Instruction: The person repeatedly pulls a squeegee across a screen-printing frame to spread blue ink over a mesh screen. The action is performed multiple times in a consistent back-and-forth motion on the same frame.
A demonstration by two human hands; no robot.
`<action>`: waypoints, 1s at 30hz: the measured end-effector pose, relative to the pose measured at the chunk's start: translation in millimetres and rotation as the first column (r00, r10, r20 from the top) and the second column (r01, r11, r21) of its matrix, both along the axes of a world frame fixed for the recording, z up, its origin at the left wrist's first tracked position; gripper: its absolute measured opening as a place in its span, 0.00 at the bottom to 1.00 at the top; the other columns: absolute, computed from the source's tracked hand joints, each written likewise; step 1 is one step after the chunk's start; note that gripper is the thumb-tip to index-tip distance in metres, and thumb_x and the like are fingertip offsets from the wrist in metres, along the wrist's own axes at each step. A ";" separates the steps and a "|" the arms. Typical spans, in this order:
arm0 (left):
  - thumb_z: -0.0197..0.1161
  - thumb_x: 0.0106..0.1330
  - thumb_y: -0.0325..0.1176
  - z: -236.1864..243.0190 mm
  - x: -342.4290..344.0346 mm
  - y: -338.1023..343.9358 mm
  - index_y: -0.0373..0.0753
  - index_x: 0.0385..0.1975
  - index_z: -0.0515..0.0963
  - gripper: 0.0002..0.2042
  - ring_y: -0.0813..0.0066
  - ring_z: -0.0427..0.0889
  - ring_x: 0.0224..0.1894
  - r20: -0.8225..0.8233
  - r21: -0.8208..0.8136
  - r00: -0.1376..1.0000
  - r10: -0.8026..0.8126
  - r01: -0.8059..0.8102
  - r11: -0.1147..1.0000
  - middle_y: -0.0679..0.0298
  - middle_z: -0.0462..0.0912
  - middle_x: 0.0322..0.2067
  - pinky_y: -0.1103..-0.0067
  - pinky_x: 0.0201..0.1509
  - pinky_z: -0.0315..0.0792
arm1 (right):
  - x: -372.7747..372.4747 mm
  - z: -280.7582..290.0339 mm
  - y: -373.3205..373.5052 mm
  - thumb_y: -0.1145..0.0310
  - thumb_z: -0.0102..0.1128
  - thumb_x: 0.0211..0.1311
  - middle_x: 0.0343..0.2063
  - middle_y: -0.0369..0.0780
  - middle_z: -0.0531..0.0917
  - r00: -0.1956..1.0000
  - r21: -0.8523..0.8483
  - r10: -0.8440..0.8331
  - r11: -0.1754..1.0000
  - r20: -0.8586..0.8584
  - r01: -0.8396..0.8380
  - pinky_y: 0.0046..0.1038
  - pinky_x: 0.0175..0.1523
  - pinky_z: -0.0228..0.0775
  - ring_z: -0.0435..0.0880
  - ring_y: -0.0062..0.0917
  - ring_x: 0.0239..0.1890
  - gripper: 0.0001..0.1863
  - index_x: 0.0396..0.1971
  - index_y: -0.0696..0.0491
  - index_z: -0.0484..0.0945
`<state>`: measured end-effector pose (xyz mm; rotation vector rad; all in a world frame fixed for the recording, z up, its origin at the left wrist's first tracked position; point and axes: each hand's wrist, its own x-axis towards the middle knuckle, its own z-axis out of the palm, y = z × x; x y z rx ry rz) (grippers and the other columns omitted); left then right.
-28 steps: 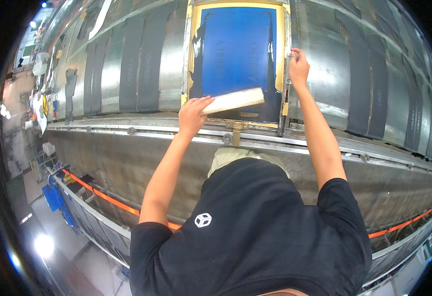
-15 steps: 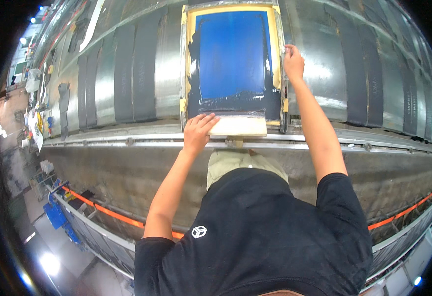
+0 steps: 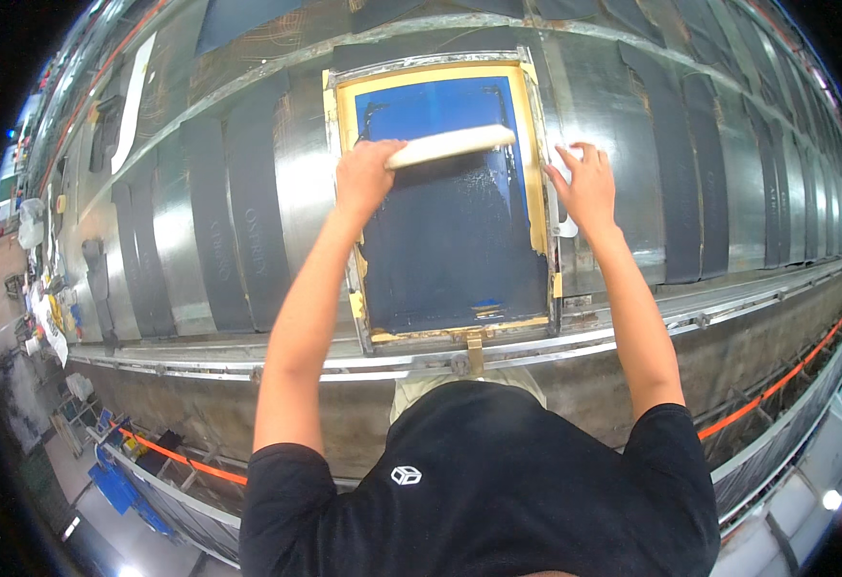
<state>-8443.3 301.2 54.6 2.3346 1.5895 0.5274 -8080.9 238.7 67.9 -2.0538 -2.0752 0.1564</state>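
Note:
A squeegee (image 3: 455, 145) with a pale wooden handle lies across the upper part of a screen-printing frame (image 3: 539, 207), slightly tilted with its right end farther away. My left hand (image 3: 366, 175) is closed around its left end. The squeegee's blade is hidden under the handle. Dark ink (image 3: 450, 250) covers the mesh on the near side of it, while blue mesh (image 3: 421, 108) shows beyond. Just off the frame's right rail, my right hand (image 3: 586, 188) has its thumb and fingers apart. I cannot make out the white patch beside that hand.
Dark fabric strips (image 3: 702, 183) lie in rows on the shiny metal table (image 3: 296, 183) at both sides of the frame. A metal rail (image 3: 632, 322) runs along the table's near edge. Behind me passes an orange strip (image 3: 185, 459) along a railing.
My left hand has moved the squeegee from the frame's near end to its far part, and dark ink now covers most of the mesh. My right hand's fingers have spread apart.

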 end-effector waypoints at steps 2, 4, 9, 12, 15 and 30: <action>0.64 0.59 0.28 21.4 6.1 29.8 0.55 0.46 0.86 0.17 0.59 0.85 0.45 -0.059 -0.101 0.998 0.036 -0.042 0.994 0.63 0.88 0.41 0.68 0.46 0.78 | -23.2 36.2 39.7 0.55 0.72 0.56 0.59 0.40 0.77 0.958 0.284 0.238 0.941 -0.160 -0.186 0.38 0.61 0.70 0.74 0.41 0.61 0.28 0.58 0.43 0.80; 0.65 0.62 0.36 36.0 9.8 55.6 0.59 0.45 0.87 0.13 0.58 0.86 0.42 -0.090 -0.244 0.994 0.068 -0.089 0.966 0.63 0.88 0.38 0.68 0.44 0.79 | -48.5 44.0 80.7 0.56 0.73 0.53 0.55 0.41 0.79 0.922 0.310 0.356 0.903 -0.151 -0.298 0.39 0.62 0.70 0.75 0.38 0.60 0.26 0.52 0.48 0.82; 0.63 0.61 0.32 14.5 21.2 61.6 0.57 0.43 0.87 0.13 0.60 0.86 0.41 -0.079 -0.087 0.997 0.017 -0.024 0.996 0.65 0.88 0.38 0.68 0.45 0.79 | -62.3 -8.2 125.2 0.67 0.71 0.51 0.46 0.40 0.84 0.938 -0.080 0.294 0.947 -0.185 -0.313 0.37 0.60 0.72 0.79 0.38 0.54 0.19 0.46 0.48 0.85; 0.63 0.57 0.26 -12.2 14.9 30.8 0.53 0.42 0.87 0.16 0.65 0.85 0.42 -0.047 0.097 0.999 -0.026 0.031 0.995 0.69 0.88 0.41 0.70 0.46 0.78 | -60.3 -45.2 93.9 0.75 0.68 0.45 0.43 0.40 0.84 0.919 0.104 0.347 0.937 -0.189 -0.332 0.36 0.58 0.73 0.80 0.38 0.51 0.19 0.42 0.51 0.86; 0.65 0.54 0.24 -8.6 14.0 -24.3 0.50 0.44 0.87 0.18 0.66 0.84 0.44 -0.086 0.036 0.996 -0.023 0.026 0.999 0.70 0.88 0.44 0.71 0.47 0.79 | -64.1 -30.7 35.8 0.80 0.67 0.42 0.44 0.40 0.85 0.912 0.117 0.321 0.947 -0.254 -0.301 0.35 0.58 0.73 0.80 0.37 0.51 0.22 0.43 0.52 0.85; 0.63 0.48 0.18 16.3 5.3 -213.7 0.49 0.47 0.85 0.24 0.67 0.84 0.49 -0.023 -0.027 0.999 -0.032 0.031 0.999 0.72 0.87 0.49 0.71 0.49 0.76 | -74.1 2.3 -147.4 0.82 0.65 0.39 0.46 0.40 0.82 0.852 0.064 0.381 0.921 -0.359 -0.385 0.36 0.57 0.72 0.78 0.37 0.53 0.25 0.45 0.56 0.81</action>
